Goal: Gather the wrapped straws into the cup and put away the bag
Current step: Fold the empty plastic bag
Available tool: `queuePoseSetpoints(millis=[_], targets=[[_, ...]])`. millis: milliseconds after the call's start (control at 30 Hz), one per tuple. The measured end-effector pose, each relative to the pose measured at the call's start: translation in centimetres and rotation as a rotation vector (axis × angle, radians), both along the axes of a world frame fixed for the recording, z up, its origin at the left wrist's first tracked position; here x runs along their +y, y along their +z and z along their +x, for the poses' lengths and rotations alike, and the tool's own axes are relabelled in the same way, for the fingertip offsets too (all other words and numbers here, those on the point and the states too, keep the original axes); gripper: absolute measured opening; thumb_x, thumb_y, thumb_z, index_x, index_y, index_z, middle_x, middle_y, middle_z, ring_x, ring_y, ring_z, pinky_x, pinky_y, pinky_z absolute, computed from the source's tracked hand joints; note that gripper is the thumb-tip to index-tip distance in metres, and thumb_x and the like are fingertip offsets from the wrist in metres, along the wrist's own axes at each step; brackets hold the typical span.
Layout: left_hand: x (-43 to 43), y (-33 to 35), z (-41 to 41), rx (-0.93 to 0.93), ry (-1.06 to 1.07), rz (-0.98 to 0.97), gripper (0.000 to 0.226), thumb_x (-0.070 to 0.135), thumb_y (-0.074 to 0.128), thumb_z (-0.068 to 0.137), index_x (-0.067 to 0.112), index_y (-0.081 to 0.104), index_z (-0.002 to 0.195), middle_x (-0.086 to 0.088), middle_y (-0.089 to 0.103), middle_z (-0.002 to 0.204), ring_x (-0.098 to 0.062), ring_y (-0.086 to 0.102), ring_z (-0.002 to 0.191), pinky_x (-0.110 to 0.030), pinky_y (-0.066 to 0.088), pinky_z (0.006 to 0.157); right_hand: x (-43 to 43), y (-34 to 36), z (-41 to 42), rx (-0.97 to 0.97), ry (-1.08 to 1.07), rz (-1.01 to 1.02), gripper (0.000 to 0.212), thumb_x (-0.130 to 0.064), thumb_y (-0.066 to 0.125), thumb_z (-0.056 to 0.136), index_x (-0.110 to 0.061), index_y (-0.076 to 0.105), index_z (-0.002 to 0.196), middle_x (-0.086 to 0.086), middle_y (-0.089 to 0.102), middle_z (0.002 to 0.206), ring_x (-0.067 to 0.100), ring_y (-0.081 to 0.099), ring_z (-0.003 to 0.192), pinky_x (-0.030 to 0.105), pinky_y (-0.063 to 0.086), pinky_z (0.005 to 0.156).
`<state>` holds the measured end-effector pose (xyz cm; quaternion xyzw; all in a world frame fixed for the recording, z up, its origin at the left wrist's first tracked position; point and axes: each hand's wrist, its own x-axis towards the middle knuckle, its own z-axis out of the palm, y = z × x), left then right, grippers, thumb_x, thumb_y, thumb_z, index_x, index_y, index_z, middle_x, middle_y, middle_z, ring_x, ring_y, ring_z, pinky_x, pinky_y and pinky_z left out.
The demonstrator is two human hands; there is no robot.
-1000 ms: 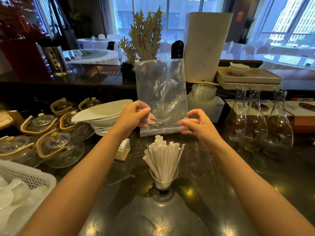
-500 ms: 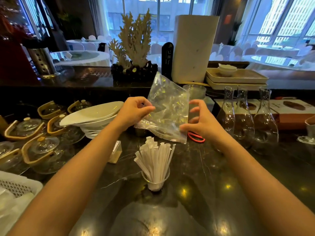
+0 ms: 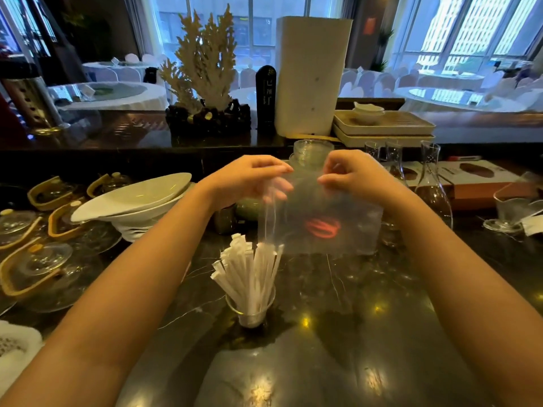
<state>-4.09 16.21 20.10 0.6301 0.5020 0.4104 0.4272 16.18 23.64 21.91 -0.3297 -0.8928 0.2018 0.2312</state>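
Looking out past tall windows [image 3: 249, 22] glowing with daylight. Sitting beyond the dark raised ledge [image 3: 132, 130]: round white-clothed tables [image 3: 117, 96]. Gleaming below, a dark marble counter [image 3: 338, 333] catching ceiling-light reflections.

On the desk [image 3: 382, 318] the cup [image 3: 255, 314] stands near the middle, the wrapped straws [image 3: 249, 274] upright in it. Above and just behind it the bag [image 3: 323, 218] hangs between the left hand [image 3: 246, 179] and the right hand [image 3: 357, 174], each pinching its top edge. Stacked bowls [image 3: 132, 201] sit left of the cup, lidded glass pots [image 3: 38, 259] further left (several, close together). Carafes [image 3: 432, 189] stand to the right, behind the right forearm.
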Motion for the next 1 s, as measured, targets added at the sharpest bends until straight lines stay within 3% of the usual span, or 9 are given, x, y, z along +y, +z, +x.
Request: queuePoseSetpoints(millis=[67,167,267,433,533,667,800,933,1000], targets=[[0.3,-1.1,-0.9,-0.154,0.0,-0.049,0.033,0.04,0.052,0.076,0.024,0.057,0.104,0.003,0.07,0.092,-0.011,0.067,0.083,-0.026,0.055,0.072,1.0,-0.5,1.0,0.165,-0.047,-0.177,0.011,-0.016,0.059,0.083,-0.014,0.053,0.074,0.0,0.063,0.068,0.006,0.06,0.054,0.015,0.048,0.053],[0.8,-2.4,-1.0,-0.126,0.063,-0.04,0.033,0.036,0.058,0.074,0.026,0.056,0.105,0.0,0.067,0.099,-0.011,0.067,0.086,-0.024,0.056,0.07,1.9,-1.3,1.6,0.351,-0.076,-0.356,0.012,-0.013,0.056,0.086,-0.015,0.052,0.075,0.003,0.061,0.065,0.007,0.058,0.051,0.017,0.049,0.051],[1.8,-2.7,-0.4,-0.055,0.234,0.013,0.011,0.028,0.057,0.081,0.022,0.063,0.089,0.001,0.068,0.085,-0.005,0.067,0.07,-0.016,0.052,0.057,2.6,-2.3,1.2,0.433,-0.1,-0.46,0.011,-0.014,0.053,0.087,-0.015,0.053,0.076,0.004,0.059,0.069,0.009,0.059,0.056,0.024,0.05,0.059],[4.4,-2.9,-0.9,-0.044,0.453,0.025,0.018,0.023,0.056,0.085,0.017,0.064,0.07,0.002,0.06,0.061,-0.003,0.056,0.048,-0.018,0.044,0.05,4.5,-4.1,0.0,0.484,-0.132,-0.52,0.012,-0.01,0.053,0.087,-0.012,0.053,0.075,0.005,0.051,0.066,0.013,0.053,0.053,0.019,0.048,0.046],[6.0,-3.1,-1.7,-0.167,0.527,-0.036,0.003,0.016,0.064,0.079,0.014,0.063,0.078,0.0,0.059,0.068,-0.001,0.055,0.045,-0.017,0.045,0.049,6.2,-5.4,-0.7,0.509,-0.156,-0.543,0.013,-0.011,0.051,0.088,-0.014,0.052,0.076,0.005,0.054,0.067,0.015,0.054,0.051,0.021,0.049,0.046],[8.2,-4.1,-2.6,-0.362,0.57,-0.136,0.033,0.005,0.065,0.075,0.012,0.05,0.104,-0.007,0.063,0.089,-0.014,0.065,0.07,-0.025,0.05,0.061,8.8,-7.5,-1.5,0.578,-0.218,-0.604,0.015,-0.01,0.05,0.089,-0.015,0.051,0.074,0.004,0.052,0.067,0.01,0.053,0.047,0.021,0.049,0.044],[10.5,-6.0,-3.1,-0.248,0.669,-0.112,0.039,-0.006,0.061,0.075,0.014,0.037,0.098,-0.014,0.055,0.088,-0.017,0.058,0.066,-0.017,0.047,0.045,10.7,-9.8,-2.3,0.565,-0.273,-0.629,0.02,-0.007,0.049,0.087,-0.022,0.042,0.076,0.004,0.048,0.068,0.014,0.053,0.047,0.023,0.049,0.042],[13.0,-8.3,-3.8,-0.083,0.622,-0.115,0.028,-0.014,0.054,0.075,0.012,0.047,0.067,-0.009,0.054,0.073,-0.016,0.055,0.064,-0.015,0.046,0.042,11.9,-12.7,-2.9,0.381,-0.285,-0.494,0.029,0.0,0.052,0.083,-0.024,0.041,0.071,0.001,0.048,0.064,0.015,0.049,0.049,0.021,0.043,0.042],[13.9,-9.7,-4.0,0.054,0.549,-0.206,0.019,-0.014,0.054,0.075,0.004,0.059,0.074,-0.006,0.056,0.071,-0.015,0.054,0.063,-0.014,0.047,0.045,12.3,-14.7,-3.2,0.27,-0.28,-0.498,0.032,0.006,0.051,0.081,-0.022,0.049,0.066,0.001,0.052,0.062,0.013,0.051,0.049,0.016,0.041,0.04]])
